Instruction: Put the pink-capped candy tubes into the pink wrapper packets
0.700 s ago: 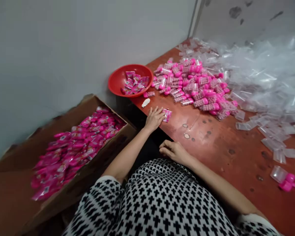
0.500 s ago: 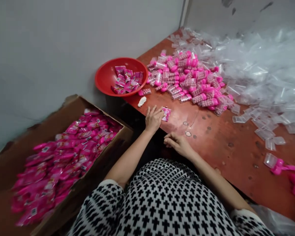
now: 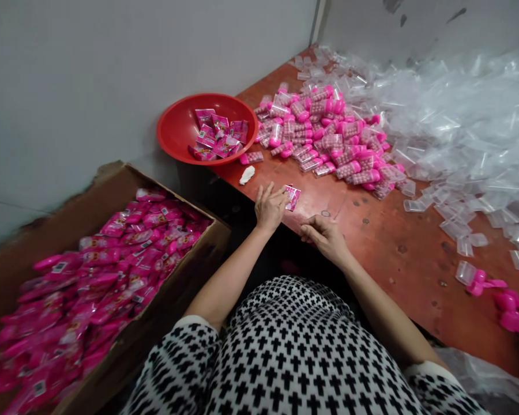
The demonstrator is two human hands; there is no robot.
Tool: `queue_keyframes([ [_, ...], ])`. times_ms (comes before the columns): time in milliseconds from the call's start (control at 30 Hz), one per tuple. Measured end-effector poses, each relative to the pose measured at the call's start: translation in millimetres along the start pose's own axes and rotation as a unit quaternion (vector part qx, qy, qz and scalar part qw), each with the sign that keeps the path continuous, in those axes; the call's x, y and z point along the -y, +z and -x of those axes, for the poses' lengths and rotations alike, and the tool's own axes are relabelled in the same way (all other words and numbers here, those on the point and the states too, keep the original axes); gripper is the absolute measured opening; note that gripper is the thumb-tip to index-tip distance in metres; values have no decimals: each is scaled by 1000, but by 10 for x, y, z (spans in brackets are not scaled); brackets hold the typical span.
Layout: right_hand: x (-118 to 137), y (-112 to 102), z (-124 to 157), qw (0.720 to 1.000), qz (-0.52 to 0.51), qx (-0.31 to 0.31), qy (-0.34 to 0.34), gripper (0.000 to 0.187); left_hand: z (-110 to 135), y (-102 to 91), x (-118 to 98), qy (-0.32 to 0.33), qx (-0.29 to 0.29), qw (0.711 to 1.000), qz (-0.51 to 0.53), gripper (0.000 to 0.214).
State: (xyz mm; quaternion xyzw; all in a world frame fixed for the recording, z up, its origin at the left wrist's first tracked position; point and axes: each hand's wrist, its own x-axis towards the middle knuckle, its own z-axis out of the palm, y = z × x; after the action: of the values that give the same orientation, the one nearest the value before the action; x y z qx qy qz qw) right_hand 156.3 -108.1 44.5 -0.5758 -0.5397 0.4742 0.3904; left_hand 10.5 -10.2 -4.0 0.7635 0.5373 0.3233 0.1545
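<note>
My left hand [image 3: 269,206] rests at the near edge of the red-brown table [image 3: 398,265], its fingers lying on a small pink card packet [image 3: 292,197]. My right hand [image 3: 324,233] sits just right of it on the table edge, fingers curled loosely; nothing shows in them. A red bowl [image 3: 177,129] with several pink card packets stands at the table's left corner. Behind the hands lies a heap of pink-capped clear tubes [image 3: 328,135].
A cardboard box [image 3: 112,184] full of pink sealed packs sits low at the left. A big pile of clear plastic bags [image 3: 450,115] covers the table's right and back. A white scrap [image 3: 247,174] lies near the bowl. Pink caps [image 3: 501,294] lie at the right edge.
My right hand has slid forward and up towards the left hand. The left hand stays on the pink packet. The view has shifted right and down.
</note>
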Motion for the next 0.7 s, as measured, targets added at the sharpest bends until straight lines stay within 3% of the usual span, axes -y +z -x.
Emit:
queue_keyframes([
  [167,66,-37,-155,998,-35,-53,-10,27,2,26,16,-4,-12,1000,-4,25],
  [367,29,-73,-93,999,-27,-44,-11,25,21,-40,42,48,45,998,-22,39],
  [567,-56,-96,-187,998,-48,-42,-7,27,-15,-22,-2,-5,29,999,-16,25],
  [700,-50,-12,-387,986,-137,-98,2,40,44,-7,-105,-11,-18,999,30,26],
])
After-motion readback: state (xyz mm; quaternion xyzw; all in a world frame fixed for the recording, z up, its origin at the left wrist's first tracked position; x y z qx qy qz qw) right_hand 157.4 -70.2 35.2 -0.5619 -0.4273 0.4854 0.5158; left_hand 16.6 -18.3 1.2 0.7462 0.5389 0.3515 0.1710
